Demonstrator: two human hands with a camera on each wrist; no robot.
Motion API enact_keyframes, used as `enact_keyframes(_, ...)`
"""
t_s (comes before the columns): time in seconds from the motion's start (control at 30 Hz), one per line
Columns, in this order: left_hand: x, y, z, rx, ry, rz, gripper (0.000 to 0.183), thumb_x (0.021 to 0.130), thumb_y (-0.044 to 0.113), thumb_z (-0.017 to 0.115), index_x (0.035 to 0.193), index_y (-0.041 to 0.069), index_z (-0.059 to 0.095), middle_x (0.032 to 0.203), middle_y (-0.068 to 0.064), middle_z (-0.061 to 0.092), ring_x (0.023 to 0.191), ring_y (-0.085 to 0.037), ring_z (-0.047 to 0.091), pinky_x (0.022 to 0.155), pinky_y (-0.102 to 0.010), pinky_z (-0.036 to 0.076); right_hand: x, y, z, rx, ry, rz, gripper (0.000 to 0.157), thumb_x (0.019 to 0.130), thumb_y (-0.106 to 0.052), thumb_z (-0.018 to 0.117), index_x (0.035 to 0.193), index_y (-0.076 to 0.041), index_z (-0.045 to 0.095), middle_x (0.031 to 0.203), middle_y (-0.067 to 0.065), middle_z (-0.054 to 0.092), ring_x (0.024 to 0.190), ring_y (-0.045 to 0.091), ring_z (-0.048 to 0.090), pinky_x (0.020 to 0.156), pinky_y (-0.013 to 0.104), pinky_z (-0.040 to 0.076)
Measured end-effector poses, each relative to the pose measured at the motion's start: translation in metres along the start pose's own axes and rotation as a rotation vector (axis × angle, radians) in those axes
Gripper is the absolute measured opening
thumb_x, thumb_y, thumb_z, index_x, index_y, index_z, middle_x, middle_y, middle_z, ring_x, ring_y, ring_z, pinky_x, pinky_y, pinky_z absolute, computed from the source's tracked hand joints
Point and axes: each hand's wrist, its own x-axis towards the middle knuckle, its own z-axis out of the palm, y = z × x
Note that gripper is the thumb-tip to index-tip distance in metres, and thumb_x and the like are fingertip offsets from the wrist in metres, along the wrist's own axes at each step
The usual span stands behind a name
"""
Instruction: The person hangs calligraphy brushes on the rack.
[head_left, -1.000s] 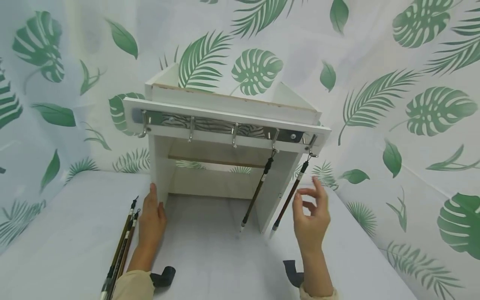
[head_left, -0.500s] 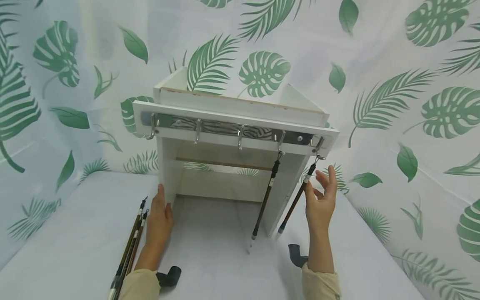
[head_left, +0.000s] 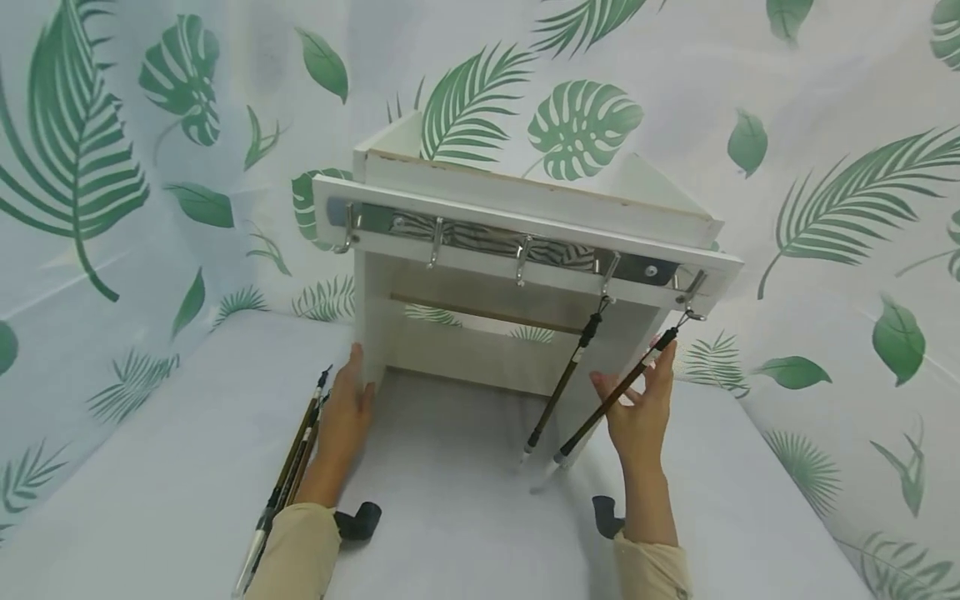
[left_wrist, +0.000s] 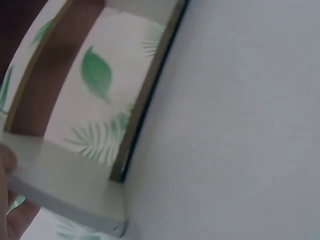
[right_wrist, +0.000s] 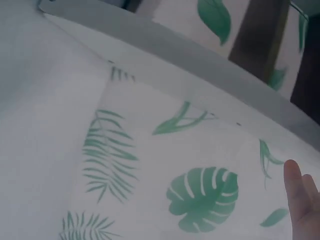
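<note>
A white wooden shelf unit (head_left: 540, 187) with a row of metal hooks (head_left: 521, 258) stands in the middle. My left hand (head_left: 342, 425) grips its left side panel (left_wrist: 65, 170), thumb on the inner face and fingers outside. Two ink brushes hang by loops from the right hooks: an inner brush (head_left: 564, 379) and an outer brush (head_left: 588, 425), tips down. My right hand (head_left: 641, 429) is behind the outer brush at the right panel, thumb toward the inner side, other fingers outside. In the right wrist view its straight fingers (right_wrist: 298, 200) show beside the panel (right_wrist: 190, 55).
Several more brushes (head_left: 291, 467) lie on the white table (head_left: 442, 533), left of my left forearm. Dark curved pieces (head_left: 360, 522) protrude at both wrists. A leaf-patterned cloth (head_left: 780, 333) surrounds the table at the back and sides.
My right hand has moved from beside the outer brush to the right panel's edge, and that brush leans more. My left hand stays at the left panel. The head view has shifted.
</note>
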Motion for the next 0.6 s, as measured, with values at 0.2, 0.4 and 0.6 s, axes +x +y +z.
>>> enact_keyframes(0.2, 0.007, 0.001, -0.018, -0.131, 0.057, 0.052, 0.054, 0.084, 0.002, 0.059, 0.135, 0.011, 0.044, 0.123, -0.014, 0.057, 0.096, -0.03, 0.063, 0.072, -0.037, 0.056, -0.01, 0.007, 0.011, -0.15, 0.034, -0.166, 0.077, 0.084, 0.002, 0.058, 0.147, -0.015, 0.017, 0.129, 0.029, 0.044, 0.099, 0.051, 0.055, 0.07, 0.057, 0.05)
enact_keyframes(0.4, 0.024, -0.006, -0.055, -0.079, 0.044, 0.047, 0.027, 0.085, 0.003, 0.057, 0.111, 0.005, 0.065, 0.089, -0.014, 0.07, 0.073, -0.025, 0.068, 0.061, -0.032, 0.056, -0.015, 0.007, 0.017, -0.182, 0.106, -0.166, 0.07, 0.087, 0.002, 0.053, 0.146, -0.015, 0.02, 0.128, 0.028, 0.048, 0.085, 0.05, 0.06, 0.065, 0.055, 0.051)
enact_keyframes(0.6, 0.029, -0.019, -0.088, 0.167, -0.354, -0.391, 0.038, 0.094, 0.022, 0.048, 0.129, 0.008, 0.05, 0.114, -0.02, 0.062, 0.099, -0.038, 0.06, 0.076, -0.05, 0.05, -0.02, 0.007, 0.022, -0.177, 0.124, -0.131, 0.067, 0.087, 0.003, 0.053, 0.145, -0.01, 0.022, 0.133, 0.024, 0.046, 0.09, 0.048, 0.06, 0.068, 0.055, 0.051)
